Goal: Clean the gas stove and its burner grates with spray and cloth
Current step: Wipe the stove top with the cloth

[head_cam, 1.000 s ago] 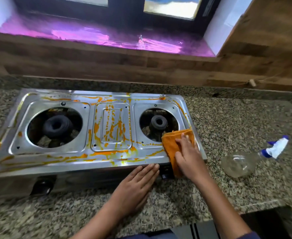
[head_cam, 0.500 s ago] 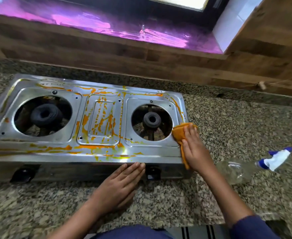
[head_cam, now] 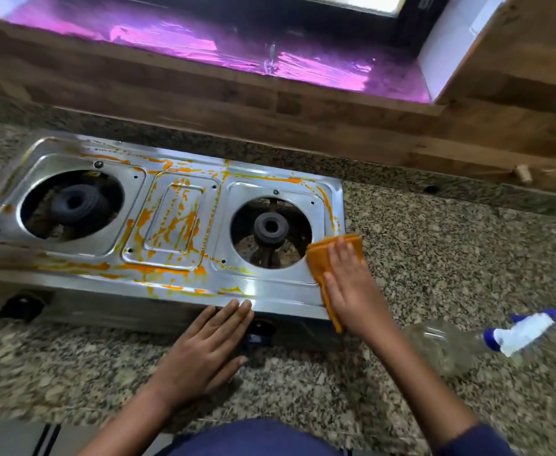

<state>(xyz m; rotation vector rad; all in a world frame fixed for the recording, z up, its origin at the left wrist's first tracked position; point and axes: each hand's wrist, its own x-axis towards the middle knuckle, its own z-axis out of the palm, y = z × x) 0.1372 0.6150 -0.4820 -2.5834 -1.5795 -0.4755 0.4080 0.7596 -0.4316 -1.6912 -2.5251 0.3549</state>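
The stove point(head_cam: 270, 292) lies under and ahead of both hands, its steel top streaked with orange grime everywhere left of our right hand point(head_cam: 352, 287); no grates show on the 2 burners point(head_cam: 271, 227). That hand lies flat with straight fingers, holding nothing, and presses the orange cloth point(head_cam: 319, 261) onto the stove's right rim, with the cloth's tail hanging down over the front edge below the palm. Our left hand point(head_cam: 204, 352) is flat too, fingers together, its tips against the stove's front lip, just left of a dark knob point(head_cam: 260, 330). The bottle point(head_cam: 450, 347) lies on its side on the counter point(head_cam: 450, 258), right of the right wrist. We judge 3 risks: an unpinched cloth may slip out under a hard wipe, the stove may skate if the left hand eases, and a stray finger may nudge the knob. A loaded cloth could also just smear the grime.
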